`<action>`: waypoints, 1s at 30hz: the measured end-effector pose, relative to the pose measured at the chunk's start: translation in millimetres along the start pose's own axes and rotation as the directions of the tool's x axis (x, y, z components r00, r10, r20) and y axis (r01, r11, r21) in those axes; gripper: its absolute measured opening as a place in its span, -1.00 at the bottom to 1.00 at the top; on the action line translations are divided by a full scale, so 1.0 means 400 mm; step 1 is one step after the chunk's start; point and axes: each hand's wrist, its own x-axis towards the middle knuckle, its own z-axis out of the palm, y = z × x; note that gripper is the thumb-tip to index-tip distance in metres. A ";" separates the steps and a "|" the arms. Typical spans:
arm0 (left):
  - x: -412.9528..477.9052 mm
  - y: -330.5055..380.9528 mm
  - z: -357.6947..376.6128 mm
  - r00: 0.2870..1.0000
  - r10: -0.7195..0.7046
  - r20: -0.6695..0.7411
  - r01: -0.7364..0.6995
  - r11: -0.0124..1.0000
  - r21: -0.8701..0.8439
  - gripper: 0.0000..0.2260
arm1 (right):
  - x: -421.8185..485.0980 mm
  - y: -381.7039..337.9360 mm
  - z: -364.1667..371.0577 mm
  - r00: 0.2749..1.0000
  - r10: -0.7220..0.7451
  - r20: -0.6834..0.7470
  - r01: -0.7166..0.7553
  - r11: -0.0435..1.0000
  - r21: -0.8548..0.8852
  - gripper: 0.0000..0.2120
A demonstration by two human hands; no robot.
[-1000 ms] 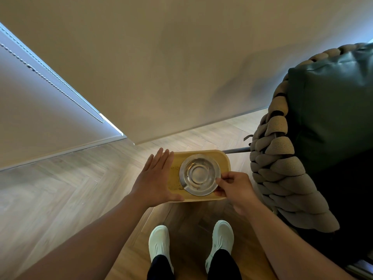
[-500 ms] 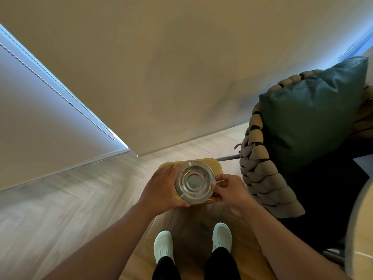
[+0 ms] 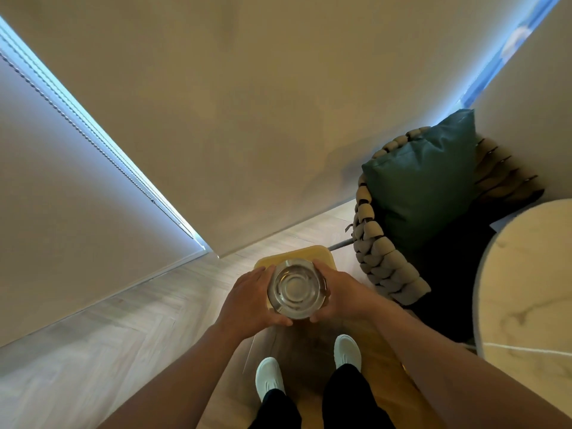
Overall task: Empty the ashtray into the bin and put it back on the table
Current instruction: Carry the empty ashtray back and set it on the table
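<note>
- Head view: you hold the ashtray point(image 3: 296, 289) between both hands, above the yellow bin point(image 3: 322, 255) on the floor.
- Ashtray: round, clear glass with concentric rings showing through. It covers most of the bin; only the bin's far rim and corners show past it.
- Whether the ashtray is upright or turned over, you can't tell from this angle. Contents not readable either.
- Your left hand point(image 3: 249, 297) cups the ashtray's left side: fingers together, curved along the rim, thumb wrapped under the near edge.
- Your right hand point(image 3: 342, 292) mirrors it on the right side: fingers together over the far right edge, thumb at the near edge. The two thumbs nearly meet under the near rim.
- Both forearms are bare and run in from the bottom corners.
- Your white shoes point(image 3: 270, 376) stand on the wood floor point(image 3: 130, 323) just short of the bin.
- The table point(image 3: 526, 289), a round pale marble top, sits at the right edge, well apart from the ashtray.
- Woven chair point(image 3: 383, 264) with a green cushion point(image 3: 427, 184) stands between bin and table, against the wall.
- A blind with a bead chain point(image 3: 93, 140) is at the left.
</note>
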 end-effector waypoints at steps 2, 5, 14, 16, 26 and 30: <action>-0.027 0.015 -0.024 1.000 0.023 -0.011 -0.022 1.000 0.008 -0.09 | -0.027 -0.028 0.014 1.000 0.011 -0.003 -0.011 0.999 -0.049 0.11; -0.065 0.031 -0.047 0.999 0.044 0.005 -0.044 0.998 0.038 -0.05 | -0.073 -0.065 0.036 0.998 0.055 -0.024 -0.057 0.993 -0.103 0.21; -0.158 0.094 -0.046 0.985 0.166 0.037 -0.166 0.986 0.000 -0.11 | -0.218 -0.079 0.119 0.979 0.091 -0.184 -0.107 0.991 -0.077 0.15; -0.165 0.109 -0.033 0.979 0.185 0.086 -0.185 0.983 -0.018 -0.07 | -0.257 -0.068 0.137 0.965 0.107 -0.239 -0.118 0.992 -0.033 0.10; -0.173 0.260 0.033 0.890 0.372 0.262 -0.351 0.928 -0.127 -0.13 | -0.474 0.001 0.193 0.864 0.225 -0.451 -0.200 0.974 0.102 0.21; -0.183 0.356 0.076 0.830 0.465 0.309 -0.447 0.885 -0.132 -0.18 | -0.589 0.043 0.212 0.806 0.255 -0.534 -0.186 0.966 0.180 0.14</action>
